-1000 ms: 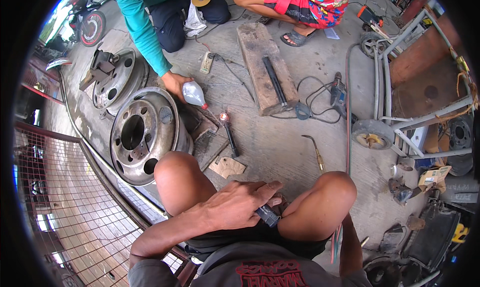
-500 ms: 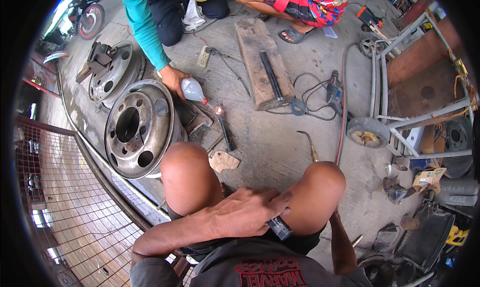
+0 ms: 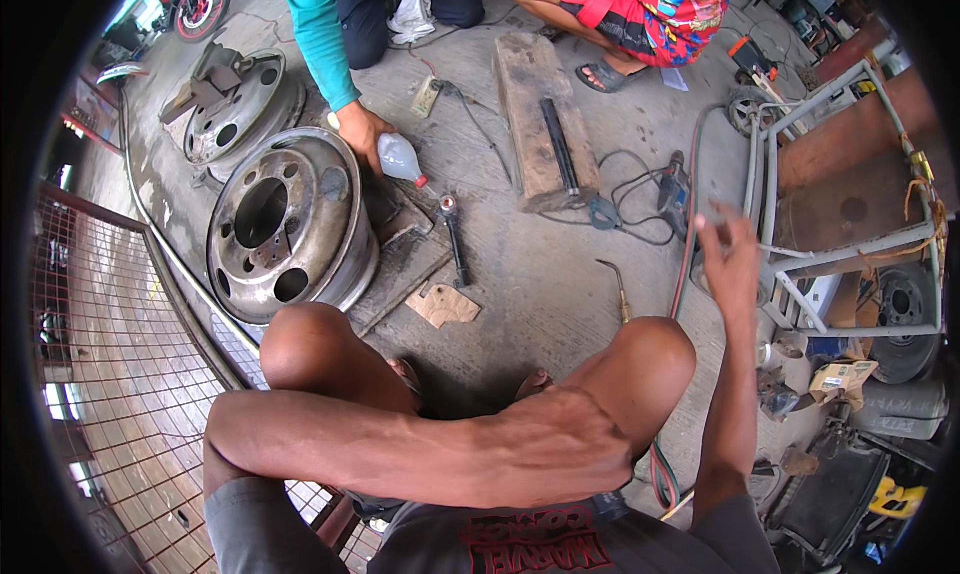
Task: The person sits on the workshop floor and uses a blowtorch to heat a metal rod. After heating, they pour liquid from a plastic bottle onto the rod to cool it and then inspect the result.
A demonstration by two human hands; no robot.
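My left forearm crosses my lap, and my left hand (image 3: 583, 442) is over my right thigh. Its fingers are hidden and blurred; a dark piece (image 3: 608, 505) shows just below it. Raised above my right knee, my right hand (image 3: 729, 259) is blurred, with its fingers apart and nothing visible in them. A brass torch with a curved tip (image 3: 624, 296) lies on the floor between my knees. Ahead, another person's hand (image 3: 362, 134) tilts a clear plastic bottle (image 3: 398, 158) with a red cap toward the ring end of a dark metal rod (image 3: 456, 244).
Two steel wheel rims (image 3: 300, 199) stand at left, beside a wire mesh panel (image 3: 120, 324). A wooden block (image 3: 530, 104) bears a black bar (image 3: 558, 146). A corded power tool (image 3: 673, 189), a hose (image 3: 689, 244) and a metal cart (image 3: 805, 264) are at right. Another person squats ahead.
My right hand has risen into view at right. My left hand has moved right over my thigh, and the dark piece is mostly covered. The bottle stays tilted by the rod's ring end.
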